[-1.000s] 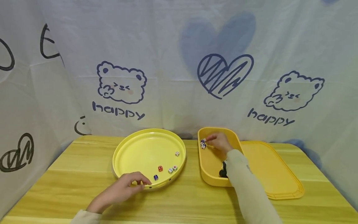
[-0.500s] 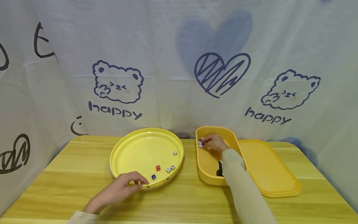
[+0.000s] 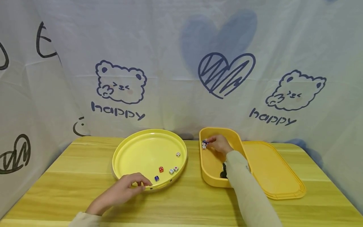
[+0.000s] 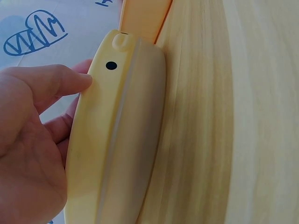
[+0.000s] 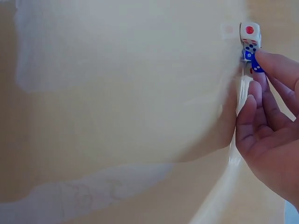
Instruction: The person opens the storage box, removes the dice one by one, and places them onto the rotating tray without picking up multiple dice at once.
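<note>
My left hand (image 3: 126, 189) pinches the near rim of a round yellow tray (image 3: 141, 148), thumb outside and fingers over the edge. That rim shows close up in the left wrist view. Inside the tray lie a red die (image 3: 161, 169), a blue die (image 3: 157, 178) and several white dice (image 3: 178, 154). My right hand (image 3: 220, 144) reaches into an orange-yellow box (image 3: 211, 170). Its fingertips pinch a blue die (image 5: 257, 65) beside the box's left wall. A white die (image 5: 250, 32) and other dice cluster right there, partly hidden by the fingers in the right wrist view.
A flat yellow lid (image 3: 275, 170) lies on the wooden table (image 3: 181, 205), right of the box. A black object (image 3: 223, 171) sits in the box's near end, partly covered by the right sleeve (image 3: 246, 183). A printed cloth (image 3: 170, 78) hangs behind the table.
The right fingers have worked among the dice at the box's left wall, and a blue die now shows at their tips. The left hand stays on the tray rim. The head view shifted slightly.
</note>
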### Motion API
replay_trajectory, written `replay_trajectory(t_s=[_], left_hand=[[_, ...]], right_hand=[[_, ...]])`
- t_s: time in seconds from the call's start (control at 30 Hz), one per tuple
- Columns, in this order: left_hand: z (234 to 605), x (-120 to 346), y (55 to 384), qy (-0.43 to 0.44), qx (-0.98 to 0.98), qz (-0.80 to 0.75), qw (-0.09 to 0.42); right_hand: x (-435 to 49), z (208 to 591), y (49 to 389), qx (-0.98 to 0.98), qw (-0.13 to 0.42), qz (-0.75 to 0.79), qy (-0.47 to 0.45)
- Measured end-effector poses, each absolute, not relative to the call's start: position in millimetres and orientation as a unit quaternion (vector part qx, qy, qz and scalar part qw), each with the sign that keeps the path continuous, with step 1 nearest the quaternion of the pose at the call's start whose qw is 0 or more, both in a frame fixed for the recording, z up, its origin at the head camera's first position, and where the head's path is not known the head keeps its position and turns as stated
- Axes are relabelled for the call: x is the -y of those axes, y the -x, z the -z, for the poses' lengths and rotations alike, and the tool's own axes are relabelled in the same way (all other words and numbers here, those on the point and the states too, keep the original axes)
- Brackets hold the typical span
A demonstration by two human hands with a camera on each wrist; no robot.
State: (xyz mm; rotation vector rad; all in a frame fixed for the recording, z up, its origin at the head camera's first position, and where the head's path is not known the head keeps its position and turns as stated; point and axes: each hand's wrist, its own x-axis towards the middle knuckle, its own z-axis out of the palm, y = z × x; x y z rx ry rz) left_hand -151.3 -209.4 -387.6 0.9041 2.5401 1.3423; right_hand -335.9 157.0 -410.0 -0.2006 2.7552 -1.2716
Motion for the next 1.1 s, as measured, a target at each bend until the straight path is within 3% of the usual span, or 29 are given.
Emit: replay_trajectory(t_s=[0.53,1.1], left_hand=[[387,209,152,-0.298,-0.843,-0.444,0.068],[386,209,153,-0.293,-0.843,-0.445,0.073]], right_hand=[[-158,393,336,-0.894,0.043,0.439,0.078],[-146,328,316,-0.877,0.036,0.468,0.099]])
